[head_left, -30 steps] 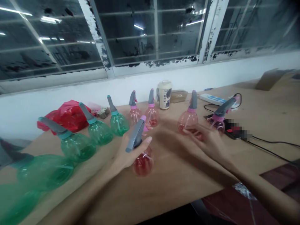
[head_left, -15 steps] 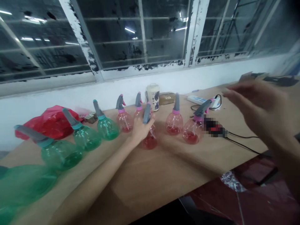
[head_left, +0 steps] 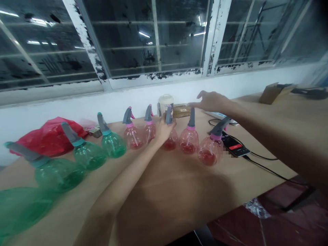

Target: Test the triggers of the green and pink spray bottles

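My left hand point(head_left: 164, 130) is closed around the neck of a pink spray bottle point(head_left: 170, 142) with a grey head, standing on the table. Its fingers partly hide behind the bottle. My right hand point(head_left: 211, 101) has thumb and fingers apart. One fingertip is just over the grey head of another pink spray bottle point(head_left: 189, 141); I cannot tell whether they touch. Red liquid lies in the bottom of both bottles. To the left stand two more pink spray bottles, one in front point(head_left: 134, 139) and one behind point(head_left: 150, 131). Another pink spray bottle point(head_left: 210, 152) is at the right.
Several green spray bottles point(head_left: 114, 145) line the wooden table's left side point(head_left: 164, 191). A red plastic bag point(head_left: 48, 136) lies behind them. A white cup point(head_left: 165, 100) and a brown packet point(head_left: 181, 111) are by the wall. A phone point(head_left: 236, 147) with cables and an open carton point(head_left: 270, 94) are rightward.
My left hand and its pink spray bottle have moved back, in line with the others. My right hand has swung left from the right side to above the neighbouring bottle.
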